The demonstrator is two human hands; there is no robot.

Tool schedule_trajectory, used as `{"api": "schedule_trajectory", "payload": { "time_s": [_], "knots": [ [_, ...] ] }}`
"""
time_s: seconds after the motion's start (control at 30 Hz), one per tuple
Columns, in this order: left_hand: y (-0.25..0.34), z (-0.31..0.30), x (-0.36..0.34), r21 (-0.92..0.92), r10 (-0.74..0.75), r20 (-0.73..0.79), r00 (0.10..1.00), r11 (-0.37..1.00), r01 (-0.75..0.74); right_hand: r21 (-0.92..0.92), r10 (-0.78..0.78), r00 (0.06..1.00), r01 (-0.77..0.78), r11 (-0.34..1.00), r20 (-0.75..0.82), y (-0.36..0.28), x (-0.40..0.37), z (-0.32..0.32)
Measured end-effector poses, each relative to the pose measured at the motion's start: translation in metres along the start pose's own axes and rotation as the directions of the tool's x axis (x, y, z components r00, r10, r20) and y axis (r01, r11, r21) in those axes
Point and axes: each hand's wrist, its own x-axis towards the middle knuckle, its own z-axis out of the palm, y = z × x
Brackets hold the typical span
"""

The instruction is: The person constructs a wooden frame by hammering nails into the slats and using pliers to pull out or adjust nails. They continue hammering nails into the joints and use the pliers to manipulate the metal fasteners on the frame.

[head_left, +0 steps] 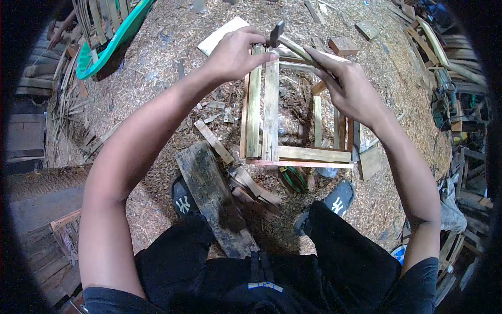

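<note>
A wooden slatted frame stands on the ground in front of me. My left hand is at the far end of its left slats, thumb and fingers bent around the slat tops; whether a small piece is between them is too small to tell. My right hand grips the handle of a hammer, whose metal head is just above the slat end, close to my left fingertips. Two pale slats lie side by side on the frame's left, and a crosspiece runs along its near side.
A weathered plank lies between my feet, with wood offcuts beside it. Green-handled pliers rest below the frame. A green tub edge is at the upper left, and a wood block lies beyond the frame.
</note>
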Motion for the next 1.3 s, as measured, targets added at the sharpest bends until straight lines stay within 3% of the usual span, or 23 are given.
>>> {"api": "schedule_trajectory", "payload": {
  "time_s": [0.07,0.13,0.17,0.23,0.27,0.3,0.37,0.5,0.6,0.67,0.7,0.77,0.8,0.87,0.9,0.97,1.13,1.23,1.3],
  "knots": [
    [0.0,0.001,0.0,-0.022,-0.011,0.004,1.0,1.0,0.011,0.017,0.044,0.997,-0.045,0.999,0.067,-0.002,-0.001,0.0],
    [-0.001,0.003,-0.001,-0.047,-0.025,0.006,1.0,0.999,0.026,0.108,0.024,0.989,-0.008,0.994,-0.147,0.0,-0.003,0.005],
    [-0.002,0.003,-0.001,-0.036,-0.022,0.006,1.0,0.999,0.022,0.107,0.023,0.989,-0.008,0.994,-0.146,0.003,-0.003,0.006],
    [-0.002,0.001,0.001,-0.024,-0.013,0.005,1.0,1.0,0.013,-0.087,-0.092,0.996,0.091,0.992,-0.001,0.012,-0.001,0.008],
    [-0.002,0.0,0.0,-0.012,0.0,0.007,1.0,1.0,0.0,-0.086,-0.184,0.98,0.178,0.98,-0.069,0.023,-0.002,0.015],
    [-0.001,-0.001,0.0,0.001,0.012,0.009,1.0,1.0,-0.012,-0.086,-0.183,0.98,0.177,0.981,-0.073,0.017,-0.003,0.012],
    [0.0,-0.001,0.0,-0.013,-0.009,0.011,1.0,1.0,0.009,0.055,0.025,0.999,-0.022,0.998,-0.044,0.002,-0.007,0.005],
    [-0.002,0.001,0.0,-0.004,0.004,-0.002,1.0,1.0,-0.004,0.048,0.008,0.995,-0.004,0.999,-0.098,0.0,-0.007,0.001],
    [-0.003,0.002,0.001,0.017,0.013,0.017,1.0,1.0,-0.013,0.009,-0.087,0.986,0.089,0.996,-0.14,0.004,-0.006,0.007],
    [-0.005,0.001,0.0,0.006,0.009,0.025,1.0,1.0,-0.01,-0.114,-0.245,0.965,0.233,0.966,-0.099,0.022,-0.004,0.02],
    [-0.003,-0.001,0.0,-0.004,0.007,0.034,0.999,1.0,-0.007,-0.115,-0.244,0.964,0.232,0.966,-0.103,0.018,-0.003,0.016],
    [-0.001,-0.002,-0.001,0.008,0.023,0.043,0.999,1.0,-0.023,0.028,-0.029,1.0,0.029,0.999,0.0,0.005,-0.002,0.007],
    [0.001,-0.003,-0.003,0.018,0.037,0.051,0.998,0.999,-0.038,0.029,-0.029,1.0,0.029,0.999,0.003,0.005,-0.003,0.008],
    [0.003,-0.006,-0.004,0.009,0.017,0.07,0.997,1.0,-0.018,0.043,-0.143,0.975,0.153,0.987,-0.171,0.005,-0.006,0.011],
    [0.003,-0.006,-0.004,0.002,0.003,0.088,0.996,1.0,-0.003,0.043,-0.143,0.975,0.153,0.987,-0.17,0.006,-0.007,0.013],
    [-0.001,-0.004,-0.003,0.012,0.026,0.07,0.997,1.0,-0.027,-0.118,-0.061,0.998,0.062,0.991,0.014,0.009,-0.009,0.018],
    [0.001,-0.003,-0.004,0.008,-0.001,0.063,0.998,1.0,0.001,0.053,-0.041,0.996,0.046,0.998,-0.081,0.003,-0.012,0.015],
    [0.003,-0.006,-0.002,0.022,0.001,0.108,0.994,1.0,-0.003,-0.043,-0.012,1.0,0.011,0.999,-0.015,0.016,-0.011,0.019],
    [0.004,-0.007,-0.004,0.002,-0.003,0.089,0.996,1.0,0.002,-0.108,-0.166,0.978,0.153,0.982,-0.124,0.021,-0.007,0.023]
  ]
}}
